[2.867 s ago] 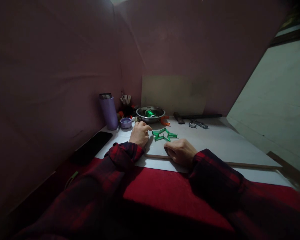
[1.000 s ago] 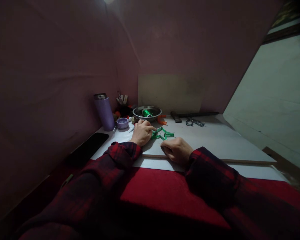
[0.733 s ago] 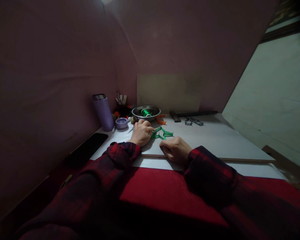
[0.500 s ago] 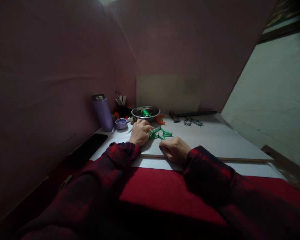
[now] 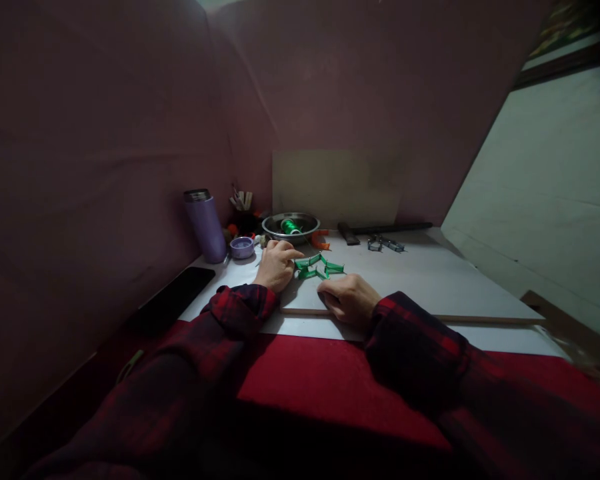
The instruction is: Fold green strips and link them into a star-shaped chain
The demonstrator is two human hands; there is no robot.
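Red cloth (image 5: 340, 387) lies nearest, and beyond it a white board (image 5: 420, 287) ends under the right hand (image 5: 350, 298). Its fingers are curled in tightly; whether they pinch a strand I cannot tell. No clamp shows on the board, so a sideways shove from that hand might slide it. A little farther and to the left, the left hand (image 5: 276, 265) has most fingers bent and the index stretched out to the star's left tip; whether it touches or grips anything is unclear. Just beyond the right hand, near the board's left end, stands the star (image 5: 334, 268), which looks like green thread strung round upright nails. Too hard a pull could lean a nail inward; slack could let loops ride up over the heads. Farther off, a spool (image 5: 290, 227) lies in a bowl (image 5: 280, 235). Any strand leading from it, too fine to make out, could catch on the orange piece (image 5: 320, 242) at the bowl's right, or jerk tight if the spool jams.
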